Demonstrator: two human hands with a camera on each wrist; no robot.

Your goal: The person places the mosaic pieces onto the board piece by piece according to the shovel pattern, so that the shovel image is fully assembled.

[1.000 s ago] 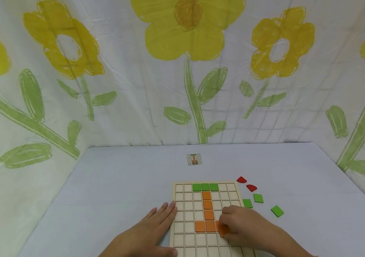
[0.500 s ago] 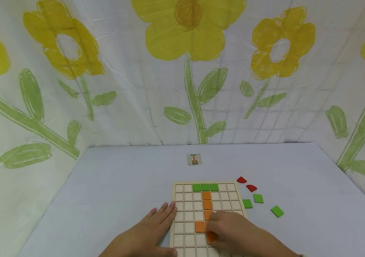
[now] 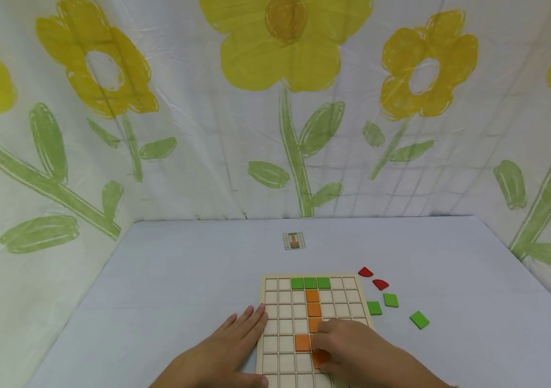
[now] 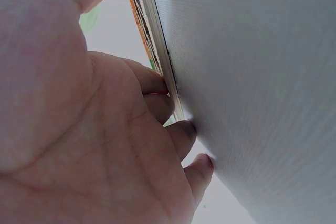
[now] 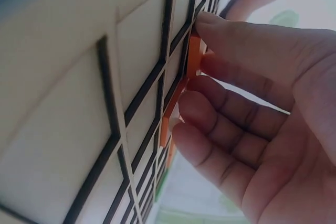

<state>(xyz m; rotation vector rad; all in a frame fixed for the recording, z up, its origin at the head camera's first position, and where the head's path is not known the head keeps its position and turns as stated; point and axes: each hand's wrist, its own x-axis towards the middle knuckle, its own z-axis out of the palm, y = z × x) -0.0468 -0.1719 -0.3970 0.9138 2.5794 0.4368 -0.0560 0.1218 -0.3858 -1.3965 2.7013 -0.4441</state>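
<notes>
Head view: right hand (image 3: 353, 347) apparently pinches an orange tile (image 3: 320, 360), partly hidden beneath it; left hand (image 3: 222, 349) spread.

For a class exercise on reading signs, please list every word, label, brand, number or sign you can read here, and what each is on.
No readable words, labels, brands, numbers or signs.
Small card: carries a gridded picture; any print is too small to read.
Grid board, orange tiles, green tiles: no writing visible.
Backdrop: flower pictures, no lettering visible.
</notes>
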